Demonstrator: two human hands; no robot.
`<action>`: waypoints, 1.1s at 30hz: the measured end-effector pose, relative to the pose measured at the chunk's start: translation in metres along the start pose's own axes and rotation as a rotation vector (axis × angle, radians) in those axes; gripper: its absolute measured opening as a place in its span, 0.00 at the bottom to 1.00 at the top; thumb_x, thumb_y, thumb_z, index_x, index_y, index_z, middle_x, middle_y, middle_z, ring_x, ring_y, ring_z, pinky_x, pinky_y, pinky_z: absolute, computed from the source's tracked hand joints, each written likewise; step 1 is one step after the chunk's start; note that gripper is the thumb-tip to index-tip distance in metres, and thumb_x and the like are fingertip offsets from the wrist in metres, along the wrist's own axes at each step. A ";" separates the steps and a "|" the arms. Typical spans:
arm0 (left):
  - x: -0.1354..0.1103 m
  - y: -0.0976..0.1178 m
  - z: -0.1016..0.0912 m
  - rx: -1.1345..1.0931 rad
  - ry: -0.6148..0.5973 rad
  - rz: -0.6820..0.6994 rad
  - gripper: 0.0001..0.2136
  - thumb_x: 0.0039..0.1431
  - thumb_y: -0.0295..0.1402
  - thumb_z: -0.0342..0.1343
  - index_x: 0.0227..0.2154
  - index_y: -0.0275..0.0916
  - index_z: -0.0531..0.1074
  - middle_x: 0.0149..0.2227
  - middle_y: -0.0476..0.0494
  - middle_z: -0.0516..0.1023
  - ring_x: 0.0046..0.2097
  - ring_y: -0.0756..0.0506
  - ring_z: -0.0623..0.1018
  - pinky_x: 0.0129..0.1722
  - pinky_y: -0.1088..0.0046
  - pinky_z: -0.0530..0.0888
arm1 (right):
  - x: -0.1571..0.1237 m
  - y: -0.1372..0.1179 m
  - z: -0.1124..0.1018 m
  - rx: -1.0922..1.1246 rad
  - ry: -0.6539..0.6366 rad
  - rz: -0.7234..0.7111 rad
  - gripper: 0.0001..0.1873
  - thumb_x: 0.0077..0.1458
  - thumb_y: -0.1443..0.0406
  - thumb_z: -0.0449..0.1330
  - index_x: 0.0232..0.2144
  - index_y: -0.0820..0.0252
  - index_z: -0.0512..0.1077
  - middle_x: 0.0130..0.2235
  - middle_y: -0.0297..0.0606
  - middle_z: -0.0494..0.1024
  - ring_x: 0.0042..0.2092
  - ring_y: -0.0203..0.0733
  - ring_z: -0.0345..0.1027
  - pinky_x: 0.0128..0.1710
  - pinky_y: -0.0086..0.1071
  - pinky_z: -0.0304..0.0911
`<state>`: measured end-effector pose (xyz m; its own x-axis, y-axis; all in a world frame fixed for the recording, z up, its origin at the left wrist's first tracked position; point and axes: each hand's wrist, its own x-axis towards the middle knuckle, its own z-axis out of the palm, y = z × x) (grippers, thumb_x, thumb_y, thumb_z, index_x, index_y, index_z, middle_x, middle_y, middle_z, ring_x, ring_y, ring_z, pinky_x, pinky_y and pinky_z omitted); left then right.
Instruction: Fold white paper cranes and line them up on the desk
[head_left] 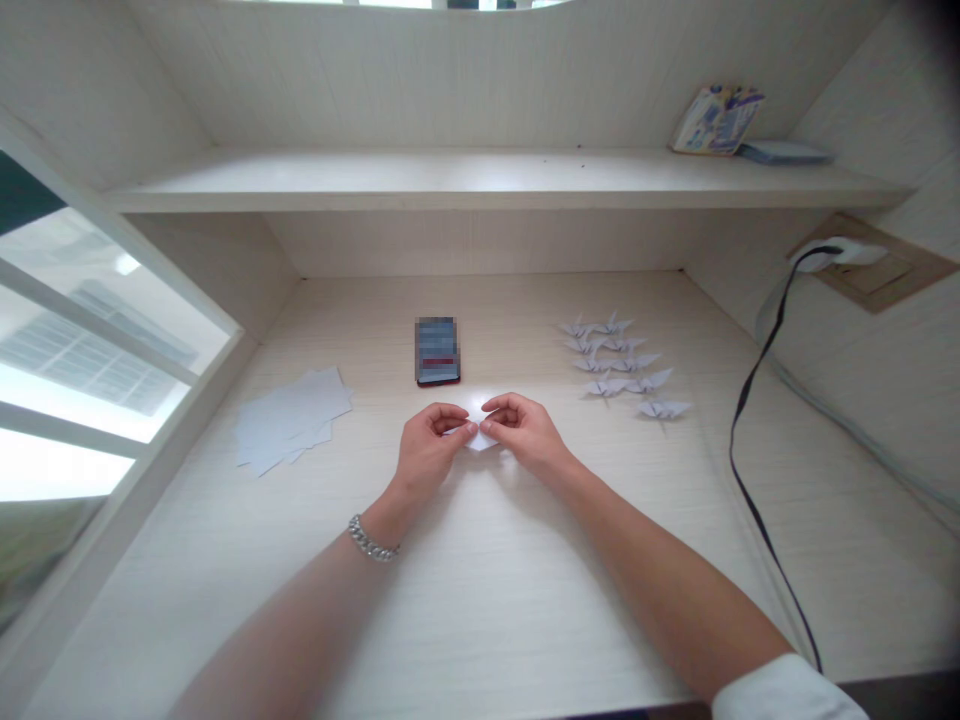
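Observation:
A small folded piece of white paper (480, 441) is held between my two hands, close above the middle of the desk. My left hand (431, 448), with a chain bracelet (369, 540) at the wrist, pinches its left side between thumb and fingers. On the other side my right hand (525, 430) pinches the paper too, the thumb tips almost meeting. The fingers partly hide the paper's shape. To the right stand several folded paper cranes (615, 362) in rows. Loose sheets of white paper (289, 420) lie overlapping on the left.
A phone (438, 350) lies just beyond my hands. A black cable (739, 420) runs from the wall socket (874, 262) down the right side. Above the desk, a shelf (420, 180) carries a small colourful box (718, 120) and a flat bluish item (784, 152). A window is at left.

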<state>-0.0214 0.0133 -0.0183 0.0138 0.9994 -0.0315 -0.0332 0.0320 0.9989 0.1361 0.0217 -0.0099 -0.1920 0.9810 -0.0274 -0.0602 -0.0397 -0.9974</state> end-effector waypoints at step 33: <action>-0.003 0.007 0.003 -0.008 0.024 -0.011 0.13 0.43 0.37 0.62 0.31 0.35 0.74 0.30 0.43 0.76 0.29 0.49 0.74 0.27 0.74 0.72 | 0.001 0.004 0.001 0.103 0.044 0.060 0.14 0.38 0.62 0.65 0.30 0.61 0.70 0.24 0.32 0.72 0.26 0.35 0.66 0.27 0.30 0.63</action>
<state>-0.0187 0.0108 -0.0110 -0.0094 0.9990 -0.0432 -0.0414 0.0427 0.9982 0.1350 0.0224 -0.0141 -0.1551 0.9836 -0.0918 -0.1510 -0.1154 -0.9818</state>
